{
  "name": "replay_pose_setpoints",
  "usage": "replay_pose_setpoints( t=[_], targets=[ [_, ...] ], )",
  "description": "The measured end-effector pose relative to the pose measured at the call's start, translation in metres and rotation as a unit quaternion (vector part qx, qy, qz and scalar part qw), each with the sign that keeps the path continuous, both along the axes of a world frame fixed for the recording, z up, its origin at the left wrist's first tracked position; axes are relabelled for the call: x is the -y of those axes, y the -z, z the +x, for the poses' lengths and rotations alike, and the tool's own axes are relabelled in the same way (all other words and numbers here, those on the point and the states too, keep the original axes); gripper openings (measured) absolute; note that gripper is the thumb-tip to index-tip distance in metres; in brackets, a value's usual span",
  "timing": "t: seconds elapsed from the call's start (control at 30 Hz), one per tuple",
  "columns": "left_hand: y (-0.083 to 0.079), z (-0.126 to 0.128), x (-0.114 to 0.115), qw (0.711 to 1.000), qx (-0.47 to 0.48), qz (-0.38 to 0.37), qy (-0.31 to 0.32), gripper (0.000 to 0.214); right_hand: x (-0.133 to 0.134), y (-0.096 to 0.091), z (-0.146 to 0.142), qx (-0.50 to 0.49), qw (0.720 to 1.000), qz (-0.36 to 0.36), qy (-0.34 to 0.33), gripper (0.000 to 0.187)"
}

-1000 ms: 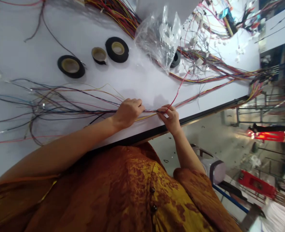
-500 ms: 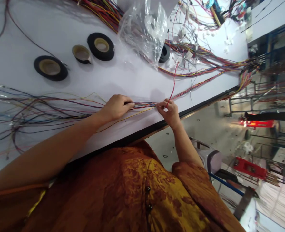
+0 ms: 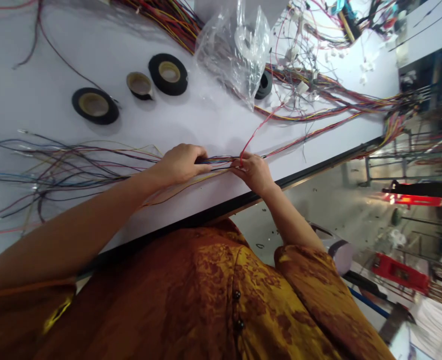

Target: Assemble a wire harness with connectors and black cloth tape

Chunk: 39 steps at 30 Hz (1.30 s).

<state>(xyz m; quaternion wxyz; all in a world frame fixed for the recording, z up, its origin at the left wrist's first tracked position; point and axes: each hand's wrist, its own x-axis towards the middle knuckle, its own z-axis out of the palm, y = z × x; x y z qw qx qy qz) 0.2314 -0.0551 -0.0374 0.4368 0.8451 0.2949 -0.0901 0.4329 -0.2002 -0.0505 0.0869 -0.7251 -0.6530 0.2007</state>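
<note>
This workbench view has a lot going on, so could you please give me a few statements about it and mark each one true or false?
The left hand closes around a bundle of thin multicoloured wires. True.

The right hand is empty. False: it pinches the same bundle, with a red wire rising from its grip.

The clear plastic bag lies on the floor. False: it lies on the white table.

A roll of black tape lies on the table beyond the hands. True.
</note>
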Motion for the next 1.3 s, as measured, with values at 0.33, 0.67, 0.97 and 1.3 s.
replay_pose_setpoints(
  t=[0.33,0.67,0.97,1.3],
  targets=[
    [-0.009,-0.113,-0.034,0.958,-0.191,0.199,-0.074,0.024,0.012,0.008,-0.004,-0.333,0.905,0.157,0.212,0.032],
    [-0.009,-0.049,0.051,0.955,0.103,0.238,0.143,0.018,0.029,0.01,-0.022,-0.49,0.685,0.373,0.39,0.028],
    [0.0,-0.003,0.055,0.966,-0.039,0.219,0.133,0.024,0.052,-0.009,-0.003,-0.507,0.698,0.327,0.387,0.029],
    [-0.002,0.004,0.039,0.99,-0.054,0.121,0.048,0.038,0.065,-0.001,-0.016,-0.353,0.856,0.243,0.289,0.034]
  ],
)
